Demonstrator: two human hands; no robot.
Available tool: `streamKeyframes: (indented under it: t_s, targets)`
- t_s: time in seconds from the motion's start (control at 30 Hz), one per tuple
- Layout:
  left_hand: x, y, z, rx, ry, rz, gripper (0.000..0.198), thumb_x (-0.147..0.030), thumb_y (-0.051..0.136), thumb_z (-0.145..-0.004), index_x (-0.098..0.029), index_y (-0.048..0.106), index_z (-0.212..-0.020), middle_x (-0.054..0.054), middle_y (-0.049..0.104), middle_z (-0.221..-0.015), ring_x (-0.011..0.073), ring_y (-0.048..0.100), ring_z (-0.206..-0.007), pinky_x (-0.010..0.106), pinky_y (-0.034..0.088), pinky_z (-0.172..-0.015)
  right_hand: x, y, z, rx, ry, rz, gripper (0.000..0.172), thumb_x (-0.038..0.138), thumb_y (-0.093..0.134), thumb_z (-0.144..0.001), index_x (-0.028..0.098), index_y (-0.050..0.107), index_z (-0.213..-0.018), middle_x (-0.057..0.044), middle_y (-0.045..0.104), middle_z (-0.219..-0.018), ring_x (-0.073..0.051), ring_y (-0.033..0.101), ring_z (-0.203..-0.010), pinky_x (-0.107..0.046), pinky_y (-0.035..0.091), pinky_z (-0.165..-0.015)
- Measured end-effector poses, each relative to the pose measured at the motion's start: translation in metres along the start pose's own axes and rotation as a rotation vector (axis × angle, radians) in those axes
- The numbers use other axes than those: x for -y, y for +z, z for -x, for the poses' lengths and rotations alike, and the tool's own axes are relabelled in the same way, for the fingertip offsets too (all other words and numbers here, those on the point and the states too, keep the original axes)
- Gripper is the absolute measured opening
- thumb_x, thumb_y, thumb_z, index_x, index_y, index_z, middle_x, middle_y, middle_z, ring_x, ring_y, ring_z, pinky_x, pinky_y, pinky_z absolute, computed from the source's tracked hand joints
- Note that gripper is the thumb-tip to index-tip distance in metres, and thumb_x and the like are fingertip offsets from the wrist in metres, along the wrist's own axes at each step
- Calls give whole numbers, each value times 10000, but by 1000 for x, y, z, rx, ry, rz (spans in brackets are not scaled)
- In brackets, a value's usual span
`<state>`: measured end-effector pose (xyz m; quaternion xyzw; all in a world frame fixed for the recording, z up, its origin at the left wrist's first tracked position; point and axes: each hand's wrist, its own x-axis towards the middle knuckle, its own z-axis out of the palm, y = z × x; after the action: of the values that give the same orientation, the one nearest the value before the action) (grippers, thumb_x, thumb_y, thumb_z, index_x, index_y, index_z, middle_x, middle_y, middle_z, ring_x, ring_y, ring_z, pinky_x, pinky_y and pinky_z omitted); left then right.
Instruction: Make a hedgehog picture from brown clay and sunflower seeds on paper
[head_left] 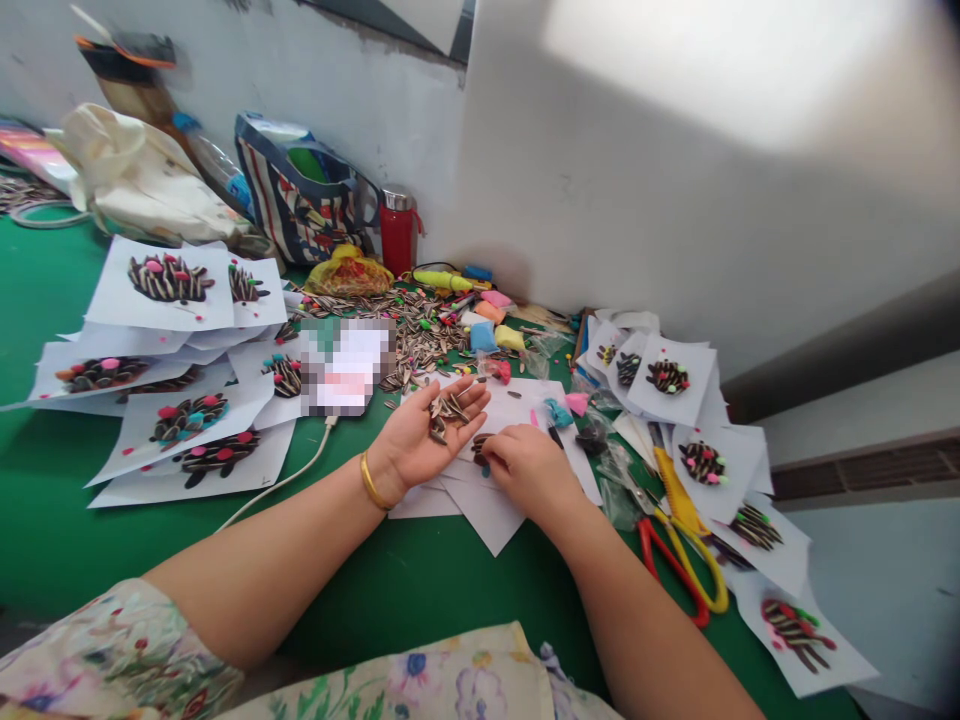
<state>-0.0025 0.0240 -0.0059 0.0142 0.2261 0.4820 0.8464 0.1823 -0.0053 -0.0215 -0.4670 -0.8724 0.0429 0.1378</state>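
Note:
My left hand [431,430] is palm up with its fingers stretched out, cradling a small heap of sunflower seeds [446,412]. To its right, my right hand [536,470] is bent over a white sheet [487,510], thumb and fingertips pressed together. Whatever lies between those fingertips is hidden. Just beside them on the paper is a dark, seed-covered shape [480,448], partly covered by my hand, with a bit of blue at its lower edge.
Loose sunflower seeds [427,330] spread behind my hands, near coloured clay pieces [484,337]. Sheets with seed hedgehogs [171,280] pile up at left, more sheets [671,378] at right. Scissors [679,560] lie right of my right hand. A cabled phone [345,370], partly blurred, is at left.

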Motion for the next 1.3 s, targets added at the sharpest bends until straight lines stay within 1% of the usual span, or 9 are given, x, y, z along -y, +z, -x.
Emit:
streamKeyframes:
  t_s: [0.23,0.6,0.77,0.87,0.93,1.0,1.07,1.2,1.3]
  targets:
    - [0,-1,0,-2,-2,-3,378,-337,376,-1012,-112,643,-1155,146,707,-1101,251,647,-1136,399,508,-982,-4,7,-1,18,-18,42,125,169,619,-859,220,733,-849,-38,663,-786,-186,581,-795,-293,394,-730]
    - [0,0,0,-9,-3,-3,381,-330,376,-1010,-113,621,-1205,151,707,-1095,244,646,-1136,405,507,-983,-3,8,-2,-4,-54,66,140,127,628,-827,211,739,-817,-37,658,-755,-183,571,-755,-296,393,-702]
    - [0,0,0,-6,-6,-2,383,-339,371,-1013,-117,623,-1196,148,706,-1097,242,645,-1137,398,508,-981,-2,0,0,-48,-53,28,121,179,636,-857,222,749,-866,-41,660,-784,-190,571,-778,-304,404,-719]
    - [0,-1,1,-3,-8,-1,377,-338,370,-1014,-117,628,-1179,145,706,-1099,243,643,-1141,395,508,-980,4,-9,2,-94,-48,-20,113,196,635,-865,212,739,-908,-45,653,-791,-201,568,-790,-319,417,-733]
    - [1,-1,1,-2,-12,-2,376,-339,370,-1014,-115,631,-1168,141,708,-1093,246,649,-1127,396,510,-976,11,-14,3,-168,-55,-68,120,211,606,-892,206,723,-914,-54,664,-816,-208,572,-820,-334,429,-774]
    - [4,-1,0,6,-18,-3,382,-341,366,-1014,-112,631,-1166,140,712,-1081,247,661,-1101,396,513,-971,19,-16,3,-232,-78,-129,126,224,583,-912,213,705,-943,-62,687,-892,-214,583,-871,-350,438,-818]
    - [7,-1,0,11,-23,-11,386,-335,361,-1013,-108,629,-1174,146,715,-1061,245,671,-1075,393,515,-968,28,-15,3,-253,-94,-188,133,223,566,-926,223,685,-986,-66,700,-966,-216,596,-920,-360,445,-846]
    - [16,-1,1,-7,-48,-64,378,-327,387,-998,-98,628,-1179,160,718,-1051,259,669,-1084,396,502,-988,41,-6,0,-272,-93,-252,118,219,551,-933,208,666,-956,-65,711,-960,-216,610,-930,-367,459,-855]
    - [22,-2,3,-3,-74,-85,380,-337,401,-990,-108,620,-1199,159,717,-1074,262,663,-1099,392,490,-1003,43,0,-3,-302,-103,-269,145,212,529,-942,206,674,-946,-69,713,-962,-211,619,-918,-365,469,-843]
